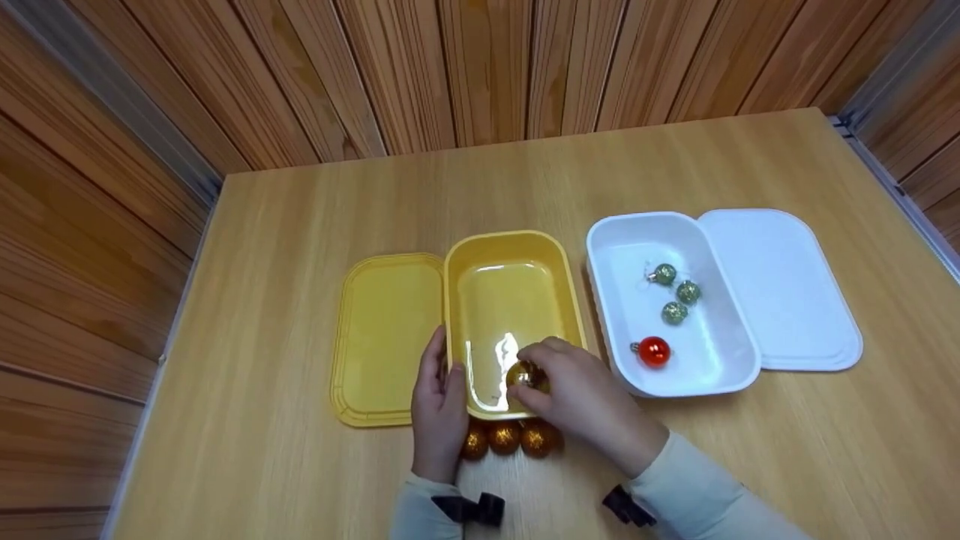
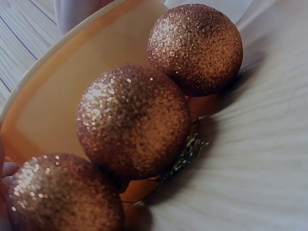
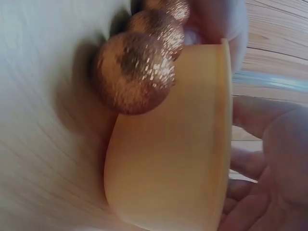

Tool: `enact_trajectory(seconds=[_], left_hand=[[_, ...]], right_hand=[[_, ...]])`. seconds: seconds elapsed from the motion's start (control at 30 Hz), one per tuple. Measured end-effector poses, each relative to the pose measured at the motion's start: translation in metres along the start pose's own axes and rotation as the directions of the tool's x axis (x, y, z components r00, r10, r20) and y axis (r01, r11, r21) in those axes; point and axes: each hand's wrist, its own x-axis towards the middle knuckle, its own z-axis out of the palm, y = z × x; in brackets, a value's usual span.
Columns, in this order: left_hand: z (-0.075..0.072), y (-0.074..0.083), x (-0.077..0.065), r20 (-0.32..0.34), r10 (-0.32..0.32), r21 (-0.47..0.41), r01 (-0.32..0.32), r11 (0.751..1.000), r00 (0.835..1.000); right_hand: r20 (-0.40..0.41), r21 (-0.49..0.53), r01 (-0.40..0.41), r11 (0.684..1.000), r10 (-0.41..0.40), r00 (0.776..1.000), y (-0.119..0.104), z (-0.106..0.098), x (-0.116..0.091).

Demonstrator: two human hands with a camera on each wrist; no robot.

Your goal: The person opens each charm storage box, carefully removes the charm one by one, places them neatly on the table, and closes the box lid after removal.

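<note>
A yellow plastic container (image 1: 514,246) stands in the middle of the table. My left hand (image 1: 439,420) holds it by the left wall, thumb at the rim and fingers along the outside. Over the front right part of the container, my right hand (image 1: 581,397) pinches a shiny gold bauble (image 1: 522,375) between thumb and fingers, which partly cover it. Several glittery copper baubles, among them a middle one (image 1: 504,437), sit in a row on the table against the container's front wall. The left wrist view shows these glitter baubles (image 2: 134,122) close up, with a green tinsel-like strand beside them.
A yellow lid (image 1: 390,337) lies left of the yellow container. To the right is a white container (image 1: 637,225) holding a red bauble (image 1: 654,352) and several small green glitter baubles (image 1: 674,313). A white lid (image 1: 795,292) lies against its right side. Wood-panelled walls border the table.
</note>
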Motion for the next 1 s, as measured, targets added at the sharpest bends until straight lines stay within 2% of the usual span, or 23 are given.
enact_trajectory(seconds=[0.07, 0.13, 0.23, 0.3, 0.47, 0.53, 0.77, 0.9, 1.0], left_hand=[[-0.001, -0.003, -0.006, -0.004, -0.015, 0.007, 0.015, 1.0, 1.0], [-0.002, -0.007, -0.012, -0.007, -0.033, 0.004, 0.033, 0.999, 0.999], [-0.005, -0.011, -0.018, -0.012, -0.043, 0.006, 0.043, 0.999, 0.999], [-0.006, -0.012, -0.018, -0.012, -0.033, -0.002, 0.033, 0.999, 0.999], [-0.007, -0.01, -0.014, -0.02, -0.024, 0.007, 0.024, 1.0, 1.0], [-0.006, -0.007, -0.01, -0.022, -0.027, 0.013, 0.027, 1.0, 0.999], [-0.001, 0.004, 0.005, -0.012, -0.026, -0.038, 0.025, 0.999, 1.0], [0.001, 0.005, 0.004, -0.011, -0.025, -0.033, 0.024, 0.999, 1.0], [0.002, 0.004, 0.004, -0.003, -0.002, -0.028, 0.002, 1.0, 1.0]], right_hand=[[-0.045, 0.099, -0.005, 0.995, 0.01, 0.999, 0.001, 0.001, -0.011], [-0.093, 0.234, 0.013, 0.972, 0.009, 0.996, 0.003, 0.003, -0.024], [-0.156, 0.441, 0.07, 0.895, 0.0, 0.988, 0.005, 0.004, -0.041], [-0.184, 0.539, 0.102, 0.836, -0.002, 0.983, 0.005, 0.004, -0.051], [-0.205, 0.689, 0.142, 0.711, 0.003, 0.979, 0.011, -0.002, -0.073], [-0.215, 0.722, 0.142, 0.677, 0.024, 0.976, 0.014, -0.006, -0.08], [-0.306, 0.72, 0.17, 0.673, 0.087, 0.948, 0.025, -0.009, -0.093], [-0.241, 0.769, 0.089, 0.633, 0.159, 0.957, 0.031, -0.005, -0.102], [-0.209, 0.792, 0.076, 0.606, 0.153, 0.966, 0.035, -0.001, -0.104]])
